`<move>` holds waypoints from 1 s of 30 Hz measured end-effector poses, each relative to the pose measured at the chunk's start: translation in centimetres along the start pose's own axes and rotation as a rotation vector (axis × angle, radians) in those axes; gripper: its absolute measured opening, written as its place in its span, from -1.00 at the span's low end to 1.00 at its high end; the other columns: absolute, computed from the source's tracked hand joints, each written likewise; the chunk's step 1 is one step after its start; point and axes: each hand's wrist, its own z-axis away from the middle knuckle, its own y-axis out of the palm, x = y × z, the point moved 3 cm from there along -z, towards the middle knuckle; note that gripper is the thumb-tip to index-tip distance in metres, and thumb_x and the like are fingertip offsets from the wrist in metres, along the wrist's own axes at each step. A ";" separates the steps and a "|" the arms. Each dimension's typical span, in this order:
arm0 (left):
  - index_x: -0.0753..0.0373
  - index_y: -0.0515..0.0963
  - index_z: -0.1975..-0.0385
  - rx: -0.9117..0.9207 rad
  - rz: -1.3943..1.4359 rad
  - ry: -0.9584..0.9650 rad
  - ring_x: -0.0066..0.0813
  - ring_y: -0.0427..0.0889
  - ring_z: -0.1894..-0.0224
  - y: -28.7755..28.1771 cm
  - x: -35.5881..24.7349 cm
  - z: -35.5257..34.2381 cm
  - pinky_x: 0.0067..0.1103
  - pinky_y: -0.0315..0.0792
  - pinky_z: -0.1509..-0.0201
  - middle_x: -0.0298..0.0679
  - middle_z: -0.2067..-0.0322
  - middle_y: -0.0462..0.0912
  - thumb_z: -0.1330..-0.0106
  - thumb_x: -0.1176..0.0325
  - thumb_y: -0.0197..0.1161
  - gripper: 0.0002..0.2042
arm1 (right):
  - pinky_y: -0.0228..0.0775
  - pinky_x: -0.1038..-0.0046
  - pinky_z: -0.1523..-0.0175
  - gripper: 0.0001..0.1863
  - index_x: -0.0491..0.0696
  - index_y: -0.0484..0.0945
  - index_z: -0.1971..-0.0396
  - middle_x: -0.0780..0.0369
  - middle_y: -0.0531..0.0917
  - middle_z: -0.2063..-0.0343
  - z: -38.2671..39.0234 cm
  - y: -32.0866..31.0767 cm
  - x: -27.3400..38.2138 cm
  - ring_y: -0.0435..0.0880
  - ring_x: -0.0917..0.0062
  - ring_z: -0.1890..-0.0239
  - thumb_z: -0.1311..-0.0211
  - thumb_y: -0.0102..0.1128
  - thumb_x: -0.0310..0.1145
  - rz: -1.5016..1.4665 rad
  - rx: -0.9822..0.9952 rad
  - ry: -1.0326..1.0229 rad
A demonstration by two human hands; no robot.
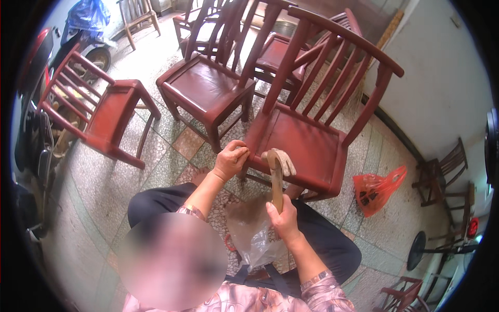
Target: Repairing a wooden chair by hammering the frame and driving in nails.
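Here, the right hand (284, 218) wraps the handle of the claw hammer (277, 182), which runs forward, head over the front edge of the slat-back chair (312, 148); just leftward, the left hand (228, 162) pinches fingertips together at the seat's front-left corner, on what I can't tell.

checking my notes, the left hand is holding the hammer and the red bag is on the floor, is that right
No, the right hand is holding the hammer, as the head view shows; the red bag is on the floor.
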 end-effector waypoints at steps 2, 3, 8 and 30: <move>0.24 0.62 0.39 -0.023 0.006 -0.004 -0.27 0.62 0.26 0.1 0.4 0.4 -0.49 0.53 0.22 -0.23 0.28 0.59 -0.09 0.44 0.31 -0.90 | 0.42 0.22 0.35 -0.71 -0.13 0.40 0.26 0.02 0.58 0.54 -1.4 0.5 1.1 0.60 0.04 0.43 -0.22 0.19 -0.23 -0.035 0.071 -0.019; 0.23 0.62 0.39 -0.026 0.014 0.002 -0.27 0.62 0.25 0.2 0.3 0.3 -0.47 0.53 0.21 -0.24 0.28 0.60 -0.09 0.44 0.32 -0.90 | 0.42 0.22 0.35 -0.71 -0.13 0.40 0.26 0.02 0.58 0.54 -2.1 0.5 1.9 0.60 0.04 0.43 -0.22 0.19 -0.23 -0.023 0.083 -0.028; 0.17 0.62 0.39 -0.052 0.003 0.020 -0.25 0.62 0.22 0.2 0.2 0.2 -0.46 0.54 0.19 -0.26 0.27 0.60 -0.10 0.40 0.31 -0.91 | 0.42 0.17 0.33 -0.69 -0.12 0.37 0.21 0.00 0.59 0.52 -3.3 1.6 3.5 0.59 -0.02 0.40 -0.28 0.12 -0.18 0.086 0.107 -0.111; 0.16 0.60 0.36 -0.097 -0.056 0.023 -0.20 0.61 0.20 0.2 -0.4 0.6 -0.44 0.54 0.20 -0.23 0.21 0.58 -0.10 0.41 0.28 -0.89 | 0.29 0.51 0.64 -0.73 -0.12 0.30 0.39 0.24 0.48 0.72 -2.8 -0.1 5.1 0.44 0.58 0.77 -0.36 0.01 -0.22 -0.041 0.151 0.043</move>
